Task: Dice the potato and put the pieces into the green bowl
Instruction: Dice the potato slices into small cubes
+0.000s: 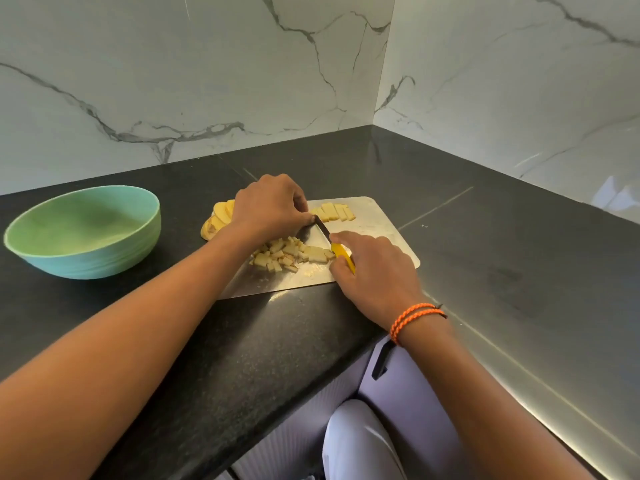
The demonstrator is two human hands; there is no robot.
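Hands over board — right (374,271) gripping knife (332,242), left (270,206) pinching blade tip.

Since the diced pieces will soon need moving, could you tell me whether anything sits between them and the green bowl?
Nothing on the counter blocks that path. The diced pieces lie on the cutting board, and the green bowl stands apart to its left. Only the left forearm crosses above the gap, with bare counter below.
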